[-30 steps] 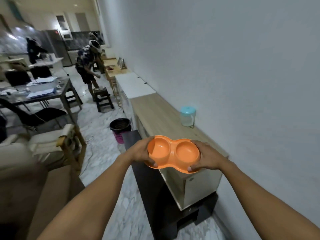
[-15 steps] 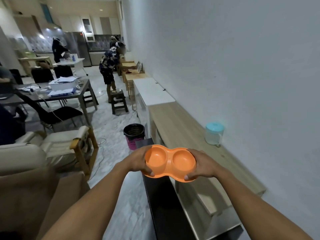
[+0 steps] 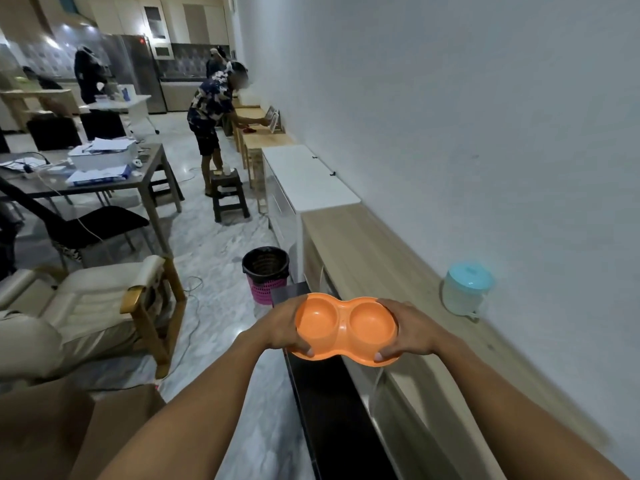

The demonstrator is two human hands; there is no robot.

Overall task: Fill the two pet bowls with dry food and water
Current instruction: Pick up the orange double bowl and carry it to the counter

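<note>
An orange double pet bowl (image 3: 344, 327) with two empty round wells is held in the air in front of me. My left hand (image 3: 282, 329) grips its left end, thumb over the rim. My right hand (image 3: 407, 332) grips its right end the same way. The bowl hangs above the front edge of a long wooden sideboard (image 3: 377, 258). A clear lidded container with a light-blue lid (image 3: 465, 289) stands on the sideboard by the wall, to the right of the bowl.
A black bench (image 3: 332, 410) runs along the sideboard's front. A black and pink waste basket (image 3: 265, 273) stands on the marble floor. A cream armchair (image 3: 93, 303), a dark table (image 3: 86, 174), a stool (image 3: 228, 194) and other people are further left and ahead.
I have moved forward along the sideboard with the bowl held in both hands. The blue-lidded container is now closer and further right in view.
</note>
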